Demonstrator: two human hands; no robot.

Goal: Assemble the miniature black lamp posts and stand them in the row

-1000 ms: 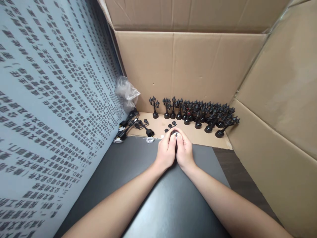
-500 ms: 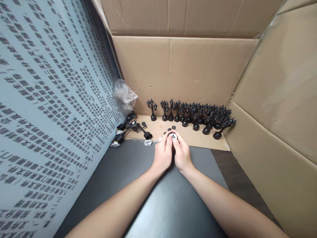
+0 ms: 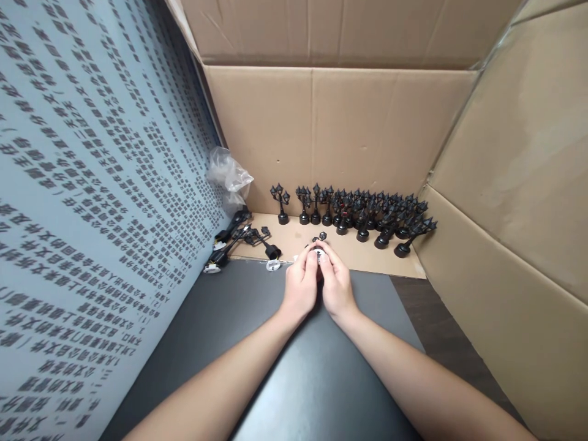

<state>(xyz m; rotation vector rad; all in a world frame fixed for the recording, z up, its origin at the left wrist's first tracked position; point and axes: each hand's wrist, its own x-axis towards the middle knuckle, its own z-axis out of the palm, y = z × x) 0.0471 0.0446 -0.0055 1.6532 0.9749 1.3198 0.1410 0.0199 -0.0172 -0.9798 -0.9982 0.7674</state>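
Observation:
My left hand [image 3: 301, 283] and my right hand [image 3: 338, 286] meet in front of me, closed around one miniature street lamp [image 3: 323, 236]. Its black lantern heads poke out beyond my fingertips, pointing away from me. The round white base cover [image 3: 318, 252] faces me, with both thumbs on it; most of the lamp is hidden by my fingers. To the left, a lamp lies on its side with a black base [image 3: 272, 251], its white cover [image 3: 273, 265] hanging off by wires. More such lamps [image 3: 219, 256] lie further left with loose white covers.
Several finished-looking black lamps [image 3: 362, 226] stand in a group on a cardboard sheet [image 3: 367, 262] at the back right. A clear plastic bag [image 3: 228, 171] rests at the back left. Cardboard walls [image 3: 367, 128] and a printed blue panel [image 3: 114, 171] enclose the dark table mat [image 3: 294, 380].
My thumbs have shifted slightly over the white base cover, hiding more of it. Both hands stay in nearly the same place; the view has moved a little.

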